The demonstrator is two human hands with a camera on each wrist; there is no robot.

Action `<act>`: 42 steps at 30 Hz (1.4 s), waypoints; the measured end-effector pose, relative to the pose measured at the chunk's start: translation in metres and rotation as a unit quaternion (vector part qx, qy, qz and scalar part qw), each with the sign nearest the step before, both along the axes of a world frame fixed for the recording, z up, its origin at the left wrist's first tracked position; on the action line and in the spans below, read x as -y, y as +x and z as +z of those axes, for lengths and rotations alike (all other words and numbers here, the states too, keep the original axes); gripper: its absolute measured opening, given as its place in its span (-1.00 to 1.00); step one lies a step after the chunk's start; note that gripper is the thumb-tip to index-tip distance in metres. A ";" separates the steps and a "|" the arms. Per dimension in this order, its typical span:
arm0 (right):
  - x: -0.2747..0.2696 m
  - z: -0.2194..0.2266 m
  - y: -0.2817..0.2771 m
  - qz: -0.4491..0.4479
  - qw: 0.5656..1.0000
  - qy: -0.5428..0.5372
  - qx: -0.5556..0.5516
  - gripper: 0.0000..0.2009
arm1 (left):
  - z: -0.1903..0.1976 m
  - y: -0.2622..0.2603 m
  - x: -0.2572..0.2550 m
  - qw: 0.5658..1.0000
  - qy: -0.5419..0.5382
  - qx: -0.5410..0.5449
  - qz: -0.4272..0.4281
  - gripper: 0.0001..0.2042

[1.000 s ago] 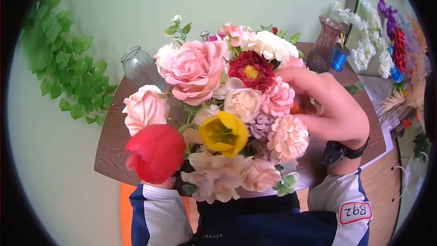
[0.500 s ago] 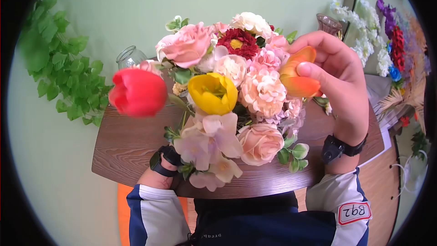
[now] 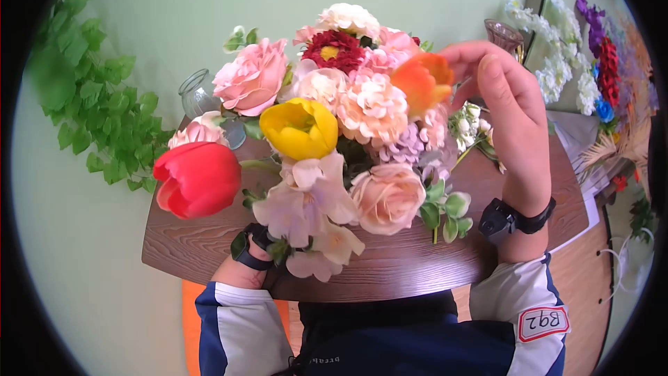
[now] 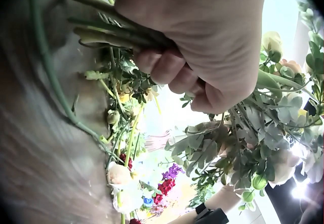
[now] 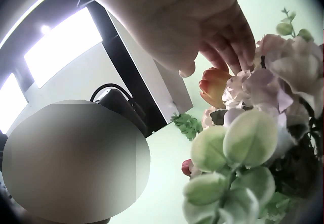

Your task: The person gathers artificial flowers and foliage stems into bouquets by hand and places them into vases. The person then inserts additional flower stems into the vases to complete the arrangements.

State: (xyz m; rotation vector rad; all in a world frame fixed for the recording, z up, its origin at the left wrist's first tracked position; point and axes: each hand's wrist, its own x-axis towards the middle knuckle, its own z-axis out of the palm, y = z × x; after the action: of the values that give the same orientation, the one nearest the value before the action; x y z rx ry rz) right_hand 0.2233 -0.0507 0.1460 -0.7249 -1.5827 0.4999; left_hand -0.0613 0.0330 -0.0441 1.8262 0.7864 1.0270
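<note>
A bouquet of artificial flowers fills the middle of the head view, with pink roses (image 3: 252, 76), a yellow tulip (image 3: 299, 127), a red tulip (image 3: 198, 181) and a dark red daisy-like flower (image 3: 332, 51). In the left wrist view my left hand (image 4: 202, 47) grips the bundled stems (image 4: 114, 29), fingers curled round them. Blooms hide that hand in the head view. On the bouquet's right side, an orange tulip (image 3: 423, 83) stands out among the flowers. My right hand (image 3: 506, 101) is beside it, thumb apart from the petals and fingers loosely bent behind the bloom.
Behind the bouquet on the wooden table (image 3: 188, 237) stands a clear glass vase (image 3: 197, 94), with a purplish glass vase (image 3: 504, 33) at the back right. White sprigs (image 3: 467, 127) lie on the right. A green vine (image 3: 104, 90) hangs left; more flowers (image 3: 609, 76) are at far right.
The bouquet has tilted and shifted left. The orange tulip, earlier pinched by the right hand, has moved left and up with it, and the right thumb has come off its petals.
</note>
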 end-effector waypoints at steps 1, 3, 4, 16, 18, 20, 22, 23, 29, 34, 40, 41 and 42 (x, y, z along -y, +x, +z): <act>-0.001 -0.001 -0.001 0.001 1.000 0.000 0.001 -0.73 | 0.001 -0.006 0.004 1.000 0.000 -0.002 0.003 -0.60; -0.003 -0.001 -0.003 -0.065 0.996 0.066 -0.005 -0.73 | 0.000 0.000 0.003 1.000 -0.001 -0.006 0.009 -0.59; -0.004 -0.002 -0.003 -0.088 0.992 0.093 -0.002 -0.75 | 0.006 0.020 -0.004 1.000 -0.001 -0.008 0.012 -0.59; 0.007 0.012 -0.005 -0.151 0.897 0.323 0.261 -0.64 | 0.007 0.015 0.002 0.999 -0.009 -0.031 0.043 -0.58; 0.009 0.013 -0.010 -0.154 0.874 0.333 0.318 -0.59 | 0.012 0.028 -0.004 0.998 -0.011 -0.036 0.048 -0.58; 0.008 0.012 -0.013 -0.124 0.877 0.326 0.330 -0.57 | 0.013 0.031 -0.003 0.998 -0.013 -0.041 0.052 -0.58; 0.008 0.010 -0.017 -0.099 0.884 0.316 0.329 -0.57 | 0.014 0.008 0.002 0.997 -0.015 -0.045 0.056 -0.57; 0.009 0.010 -0.018 -0.098 0.884 0.316 0.330 -0.57 | 0.016 0.014 -0.003 0.997 -0.016 -0.046 0.058 -0.57; 0.016 0.011 -0.022 -0.014 0.903 0.302 0.305 -0.68 | 0.040 0.042 0.009 0.989 0.047 -0.103 0.100 -0.52; 0.012 0.004 -0.029 -0.018 0.910 0.311 0.273 -0.74 | 0.034 0.037 0.005 0.987 0.072 -0.109 0.091 -0.54; 0.014 0.008 -0.024 -0.021 0.923 0.269 0.274 -0.75 | 0.022 0.039 0.008 0.985 0.106 -0.115 0.078 -0.57; 0.014 0.009 -0.024 -0.011 0.925 0.262 0.273 -0.76 | 0.020 0.030 0.010 0.984 0.111 -0.117 0.074 -0.58; 0.013 0.008 -0.023 -0.013 0.926 0.262 0.273 -0.76 | 0.020 0.036 0.004 0.984 0.117 -0.118 0.071 -0.58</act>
State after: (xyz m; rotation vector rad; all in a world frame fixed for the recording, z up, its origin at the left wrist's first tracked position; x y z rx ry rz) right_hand 0.2006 -0.0640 0.1544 -0.4855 -2.1035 -0.1779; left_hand -0.0258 0.0286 -0.0238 2.1457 0.9845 1.0404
